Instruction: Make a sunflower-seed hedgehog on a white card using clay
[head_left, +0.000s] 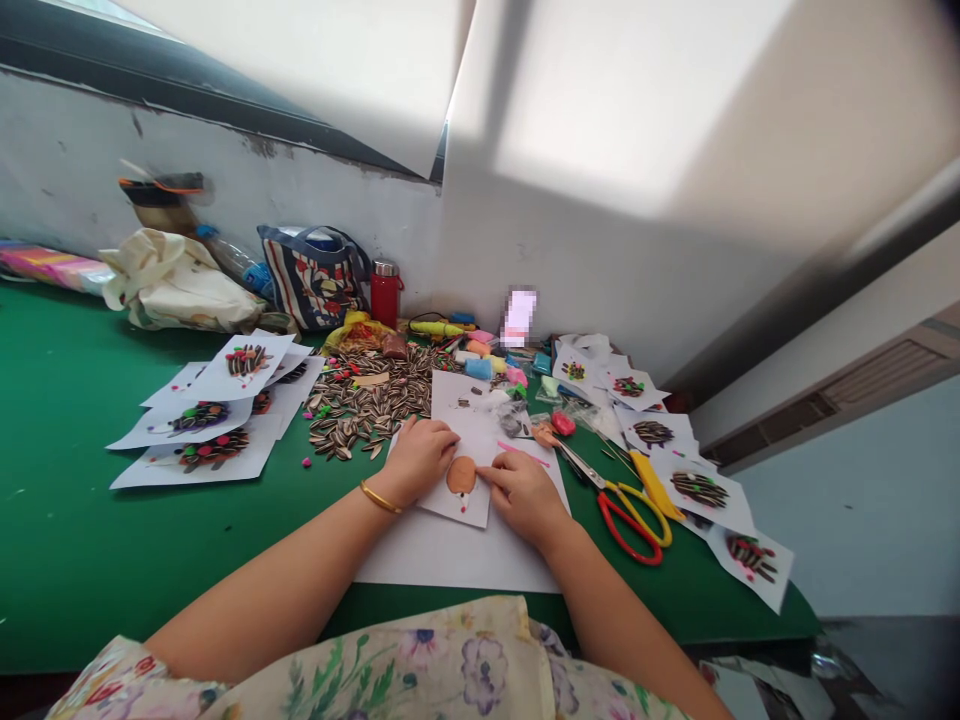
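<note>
A small white card (pixel 478 512) lies in front of me on a larger white sheet (pixel 450 560). On the card is a flat, rounded piece of orange-brown modelling clay (pixel 460 476), with a small pointed white part, dark dots and a red dot below it. My left hand (pixel 421 462), with a gold bangle at the wrist, rests on the card's left side with its fingers laid down. From the right, my right hand (pixel 525 492) reaches its outstretched index finger to the clay's edge, the other fingers loosely bent. Neither hand appears to hold anything.
Striped sunflower seeds (pixel 375 405) are heaped behind my left hand. Scissors (pixel 611 490) with red and yellow handles lie at right. Seed-decorated cards lie at left (pixel 225 440) and right (pixel 701 490). Bags (pixel 311 275) and a red bottle (pixel 385 293) stand against the wall.
</note>
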